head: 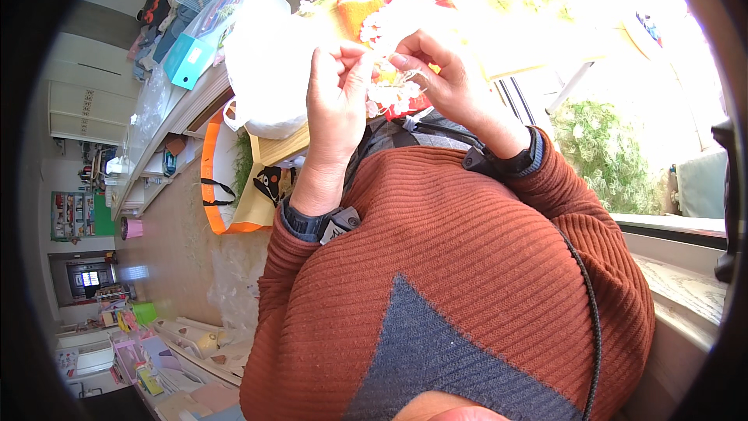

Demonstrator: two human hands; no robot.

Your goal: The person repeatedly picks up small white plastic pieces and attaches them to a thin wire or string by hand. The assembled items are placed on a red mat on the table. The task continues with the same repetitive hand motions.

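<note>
Over the near edge of a wooden table [280, 149], my left hand [342, 85] and my right hand [441, 73] face each other, fingertips almost meeting. Both pinch small pale artificial flowers between thumb and finger. A cluster of pale pink artificial blossoms [394, 96] with thin light stems hangs just below the fingers. Beyond it, more white blossoms [385, 23] lie on a red and orange cloth [356, 6]. Bright glare washes out the petals, so the exact joint between the held pieces cannot be made out.
A full white plastic bag [266, 70] stands left of my left hand. Below it is an open orange-rimmed bag [213, 187] holding green artificial foliage [242, 166]. More feathery greenery [608, 155] lies at the right. A teal box [188, 61] sits on the counter at left.
</note>
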